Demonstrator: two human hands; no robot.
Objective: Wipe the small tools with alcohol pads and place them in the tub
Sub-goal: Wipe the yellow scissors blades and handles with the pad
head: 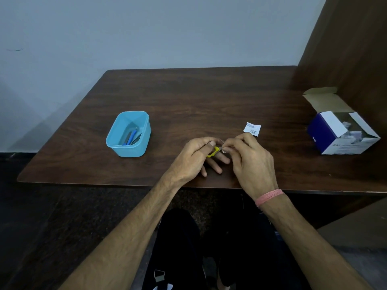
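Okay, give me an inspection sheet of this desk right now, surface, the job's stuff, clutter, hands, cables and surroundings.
Surface: dark wooden table, its near edge toward the person.
Job's things: blue tub on the left holds a blue-handled tool and other small tools; yellow-handled tool held above the table; only a sliver of the white pad shows at the fingertips.
Clutter: torn white wrapper lying beyond the hands; open pad box at the right.
Hands: left hand grips the yellow-handled tool; right hand pinches the pad against it.
Cables: nothing seen.
Surroundings: pale wall behind, brown wooden panel at right.
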